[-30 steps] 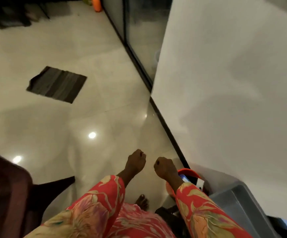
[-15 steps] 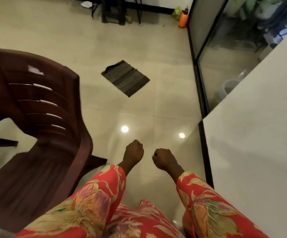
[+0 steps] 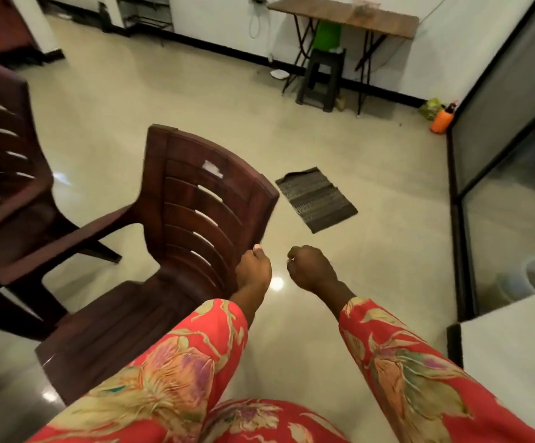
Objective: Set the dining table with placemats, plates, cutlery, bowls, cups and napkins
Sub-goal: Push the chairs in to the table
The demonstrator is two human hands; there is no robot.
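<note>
The second chair (image 3: 4,174) is blurred and cut off at the left edge; both hands' fingers curl under, hidden.

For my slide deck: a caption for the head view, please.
Both hands, left and right, curled empty beside a brown plastic chair; striped mat on floor.

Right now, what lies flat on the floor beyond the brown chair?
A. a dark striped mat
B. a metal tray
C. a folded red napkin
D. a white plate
A: a dark striped mat lies on the pale floor, to the right of the brown chair back.
</note>
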